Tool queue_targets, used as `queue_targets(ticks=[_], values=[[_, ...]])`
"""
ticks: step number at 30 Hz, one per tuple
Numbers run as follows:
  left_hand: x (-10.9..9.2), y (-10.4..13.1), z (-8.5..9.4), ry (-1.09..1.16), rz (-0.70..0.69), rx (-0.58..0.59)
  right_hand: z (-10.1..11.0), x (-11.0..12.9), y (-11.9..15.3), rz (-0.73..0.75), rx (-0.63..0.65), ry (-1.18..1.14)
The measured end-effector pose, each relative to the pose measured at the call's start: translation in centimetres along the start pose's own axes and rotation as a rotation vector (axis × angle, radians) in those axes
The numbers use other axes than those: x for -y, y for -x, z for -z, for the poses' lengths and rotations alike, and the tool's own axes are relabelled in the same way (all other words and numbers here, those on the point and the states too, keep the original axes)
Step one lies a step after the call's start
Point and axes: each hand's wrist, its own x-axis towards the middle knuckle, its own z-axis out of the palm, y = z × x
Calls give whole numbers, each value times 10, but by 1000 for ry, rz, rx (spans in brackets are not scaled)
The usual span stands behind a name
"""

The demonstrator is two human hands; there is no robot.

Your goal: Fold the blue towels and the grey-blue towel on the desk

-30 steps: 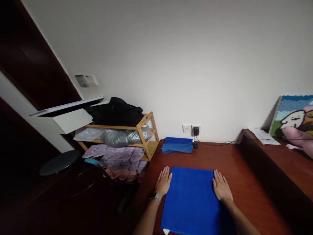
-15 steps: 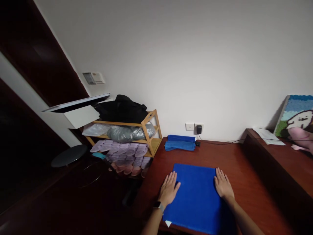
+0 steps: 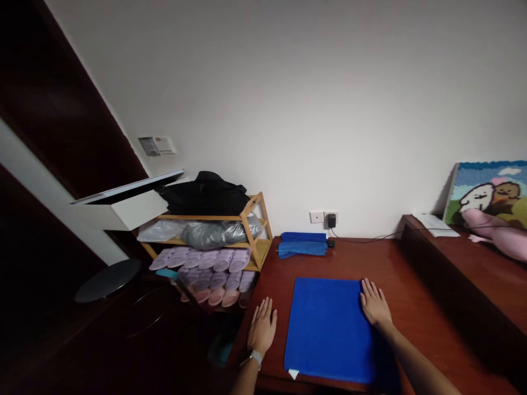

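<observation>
A blue cloth (image 3: 329, 329) lies spread flat on the reddish-brown wooden table (image 3: 366, 260), with a small white tag at its near left corner. My left hand (image 3: 262, 327) rests on or just over the tabletop, left of the cloth and apart from it, fingers extended. At the cloth's far right edge lies my right hand (image 3: 374, 303), palm down, its fingers straight and touching the border. Neither hand grips anything. Behind the cloth, near the wall, are folded blue cloths (image 3: 302, 249).
A black plug adapter (image 3: 331, 220) sits in the wall socket, its cable running right. The raised ledge holds a pink plush toy (image 3: 500, 236), papers and a picture (image 3: 489, 192). At left stand a slipper-filled wooden rack (image 3: 259, 255), a black bag (image 3: 206, 195) and a round stool (image 3: 109, 280).
My left hand has moved left, off the cloth's left edge. My right hand stays at the right edge. The camera view has turned slightly to the right.
</observation>
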Motion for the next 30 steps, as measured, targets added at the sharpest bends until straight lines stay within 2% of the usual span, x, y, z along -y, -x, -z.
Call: queue_targets(ticks=[2, 4, 8, 10, 12, 14, 18, 21, 24, 26, 30], values=[[1, -1, 1, -4, 4, 4, 5, 3, 15, -24, -36, -19], [2, -2, 0, -15, 8, 9, 1, 0, 42, -38, -58, -66], [2, -4, -2, -30, 0, -4, -25, -15, 123, 7, -89, -179], [0, -5, -1, -31, -2, -10, -31, -17, 162, 58, -110, -219], [-3, -6, 1, -27, 1, -9, -26, -11, 190, 133, -119, -238], [-5, -6, 4, -18, 1, -11, -13, 6, 203, 190, -116, -232], [-6, -6, 5, -11, -5, -20, 17, 60, 194, 160, -72, -186], [-4, -6, 2, -12, -3, -22, 26, 109, 173, 123, -33, -159], [-1, -5, -2, 2, 0, -30, 20, 149, 154, 105, 5, -143], [1, -5, -3, 10, 8, -33, 10, 165, 146, 74, 36, -127], [2, -4, -4, 12, 12, -30, -9, 172, 137, 27, 54, -96]])
